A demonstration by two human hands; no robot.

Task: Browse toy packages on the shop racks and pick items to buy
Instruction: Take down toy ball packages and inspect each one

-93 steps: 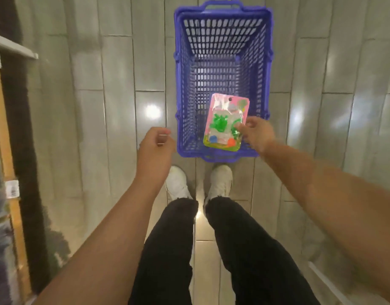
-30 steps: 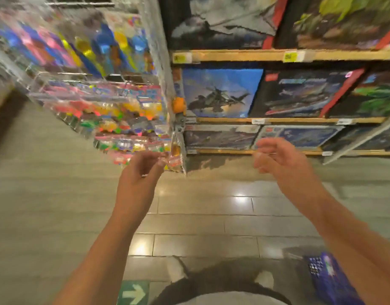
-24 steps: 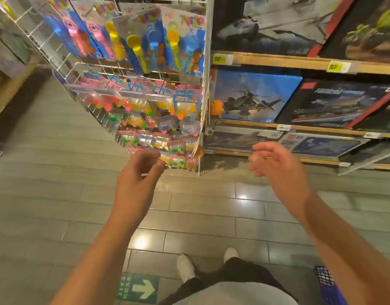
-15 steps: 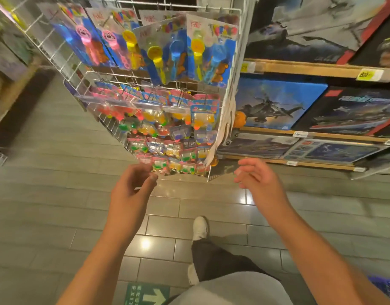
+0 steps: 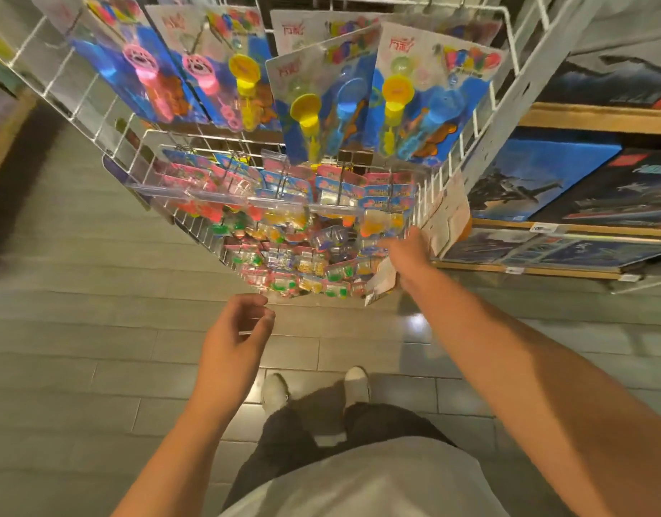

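A white wire rack (image 5: pixel 522 69) hangs in front of me. Its top row holds tall blue bubble-wand cards (image 5: pixel 321 102). Below them hang rows of small blister-packed toys (image 5: pixel 302 255) in pink, green and orange. My right hand (image 5: pixel 407 255) reaches into the lower right packs; its fingers are blurred among them, so I cannot tell if they hold one. My left hand (image 5: pixel 235 330) hovers below the rack with loosely curled fingers and holds nothing.
Wooden shelves (image 5: pixel 597 117) on the right carry large boxed model kits (image 5: pixel 545 173) of helicopters and ships. A paper tag (image 5: pixel 448 214) hangs on the rack's right edge. Grey tiled floor (image 5: pixel 97 330) spreads to the left. My feet (image 5: pixel 314 389) stand just before the rack.
The toy pack held over the blue basket is gone from my hand. I turned to the rack and stepped closer; my right hand reached forward into the lower packs.
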